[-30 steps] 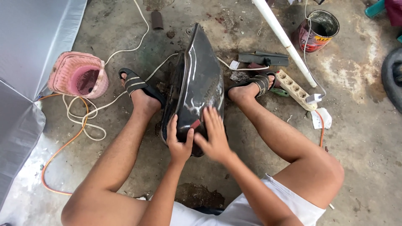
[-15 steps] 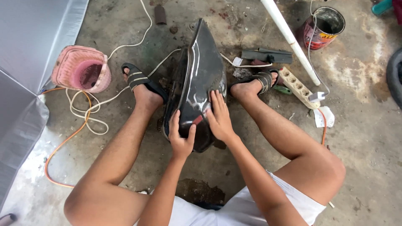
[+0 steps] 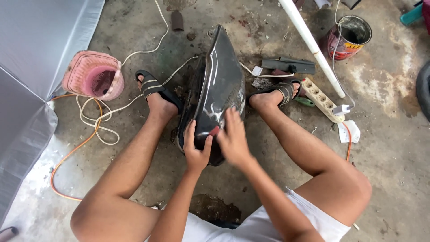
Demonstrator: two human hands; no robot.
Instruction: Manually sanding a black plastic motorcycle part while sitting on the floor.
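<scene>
Viewing one glossy black panel [image 3: 218,85] at frame centre, standing on concrete floor [image 3: 394,148] between two sandalled feet. I log left hand [image 3: 196,150] clamped on panel's near edge, fingers curled round rim. Right hand [image 3: 233,139] flat on panel face, fingers together; small red piece [image 3: 214,131] beneath, detail blurred. One pink basket [image 3: 93,75] at 10 o'clock, one paint can [image 3: 348,36] at 1 o'clock, one power strip [image 3: 320,98] at 3 o'clock, one white pipe [image 3: 312,45]. White and orange cords loop at 9 o'clock. Open floor at 4 o'clock.
</scene>
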